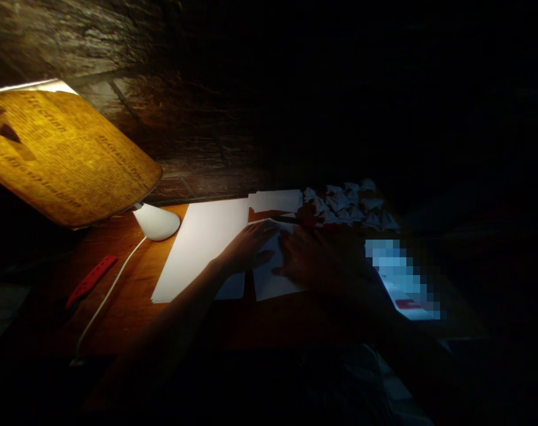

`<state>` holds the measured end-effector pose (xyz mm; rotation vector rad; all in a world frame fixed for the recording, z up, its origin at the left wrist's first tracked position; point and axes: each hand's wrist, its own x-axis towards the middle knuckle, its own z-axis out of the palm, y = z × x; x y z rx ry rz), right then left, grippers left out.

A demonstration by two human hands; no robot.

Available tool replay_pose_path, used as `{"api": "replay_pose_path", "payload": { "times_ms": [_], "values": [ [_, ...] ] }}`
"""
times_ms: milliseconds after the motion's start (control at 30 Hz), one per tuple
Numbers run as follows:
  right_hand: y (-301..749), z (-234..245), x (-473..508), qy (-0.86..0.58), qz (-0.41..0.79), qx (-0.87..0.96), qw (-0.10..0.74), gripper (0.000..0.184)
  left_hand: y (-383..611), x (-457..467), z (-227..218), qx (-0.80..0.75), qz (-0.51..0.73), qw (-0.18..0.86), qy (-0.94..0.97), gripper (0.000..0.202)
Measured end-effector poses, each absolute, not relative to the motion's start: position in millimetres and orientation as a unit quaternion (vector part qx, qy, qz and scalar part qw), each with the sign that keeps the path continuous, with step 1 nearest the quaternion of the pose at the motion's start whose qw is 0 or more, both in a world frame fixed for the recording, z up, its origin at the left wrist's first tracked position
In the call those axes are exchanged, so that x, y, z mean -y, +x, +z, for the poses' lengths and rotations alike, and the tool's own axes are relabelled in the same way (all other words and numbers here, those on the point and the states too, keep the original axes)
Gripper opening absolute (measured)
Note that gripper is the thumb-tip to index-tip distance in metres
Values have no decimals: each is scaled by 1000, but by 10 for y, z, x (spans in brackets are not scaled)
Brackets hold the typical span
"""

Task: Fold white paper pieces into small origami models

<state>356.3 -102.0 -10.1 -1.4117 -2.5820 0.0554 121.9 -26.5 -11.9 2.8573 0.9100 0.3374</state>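
In dim light, a white sheet of paper (pixel 271 281) lies on the wooden table below both hands. My left hand (pixel 253 245) rests flat on the sheet's upper left part, its fingers stretched out and thumb apart. On the sheet's right side lies my right hand (pixel 306 257), fingers spread, partly lost in shadow. Left of it is a stack of larger white paper (pixel 206 242), which my left forearm crosses. Beyond the hands are a pile of smaller cut sheets (pixel 277 202) and a thin dark tool with a red part (pixel 315 224), its kind unclear.
Several small folded paper pieces (pixel 340 203) cover the back right. A phone with a lit screen (pixel 406 284) lies at the right. At the left stand a lamp with a newspaper-print shade (pixel 68 154), its white cable (pixel 111 290) and a red power strip (pixel 93 279). A brick wall (pixel 131 100) rises behind.
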Motion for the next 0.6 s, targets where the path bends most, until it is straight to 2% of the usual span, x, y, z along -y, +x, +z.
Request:
{"api": "replay_pose_path", "payload": {
  "times_ms": [200,600],
  "values": [
    [3569,-157,998,-488,34,865,117,78,1244,288,-111,-307,100,47,945,65],
    [3567,-129,1003,-488,33,862,133,83,1222,279,-160,-309,107,45,944,75]
  ]
}}
